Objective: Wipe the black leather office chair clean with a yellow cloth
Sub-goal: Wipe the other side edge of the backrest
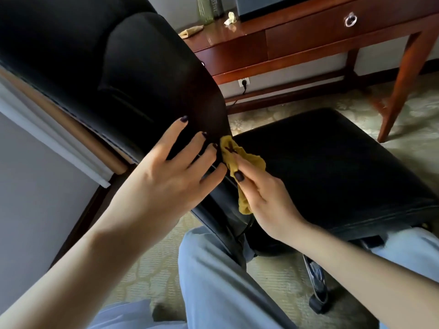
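The black leather office chair fills the middle of the head view, its tall backrest leaning up to the left and its seat to the right. My left hand lies flat with spread fingers against the lower edge of the backrest. My right hand grips a crumpled yellow cloth and presses it into the gap where the backrest meets the seat. Part of the cloth hangs down below my thumb.
A wooden desk with drawers stands behind the chair, holding a glass bottle, a second yellow cloth and a dark box. A wall socket with a cable sits under it. My knees in light trousers are below, over patterned carpet. One chair castor shows at lower right.
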